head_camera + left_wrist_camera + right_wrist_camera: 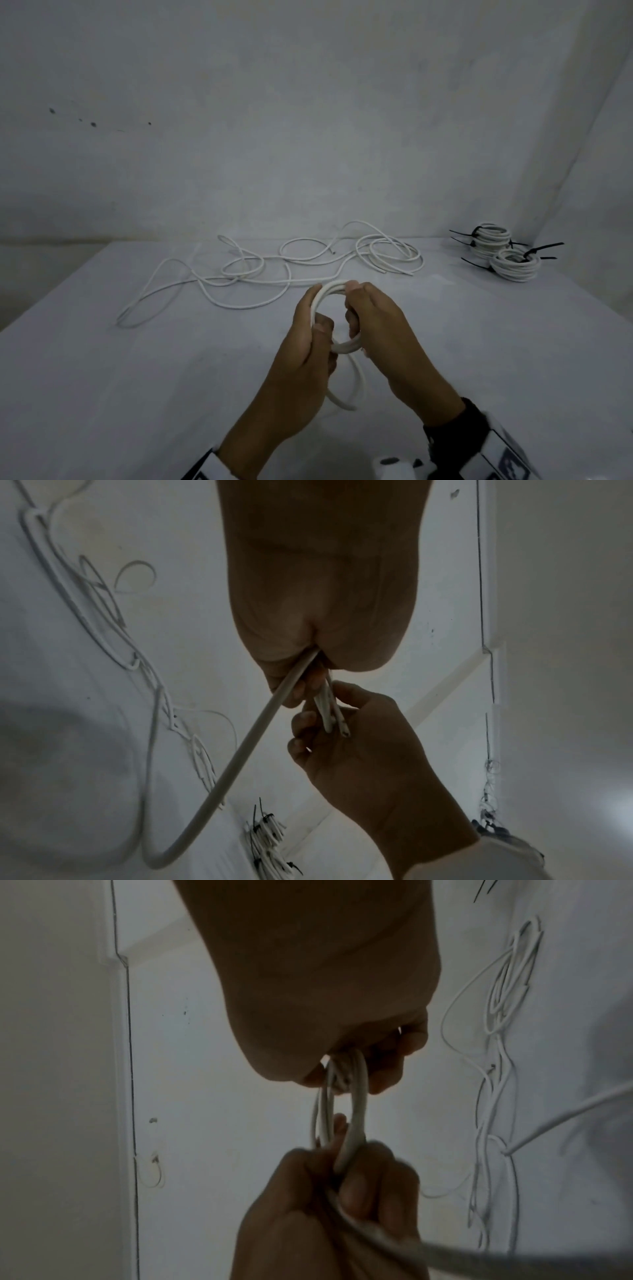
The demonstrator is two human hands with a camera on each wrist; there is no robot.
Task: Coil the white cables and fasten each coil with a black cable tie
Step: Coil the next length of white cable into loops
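Observation:
A small coil of white cable (325,294) is held above the table between both hands. My left hand (310,329) grips its left side, thumb on the lower turns. My right hand (359,315) grips its right side, fingers curled round the turns (356,1096). A loose tail of the same cable (354,387) loops down under the hands; in the left wrist view the tail (240,753) runs down from my left fist. Two short cable ends (330,712) stick out by the right hand's fingers (304,723). Loose white cables (284,267) lie tangled at the back.
Two finished coils (503,253) fastened with black cable ties (544,248) are stacked at the far right of the white table (137,377). A grey wall stands behind the table.

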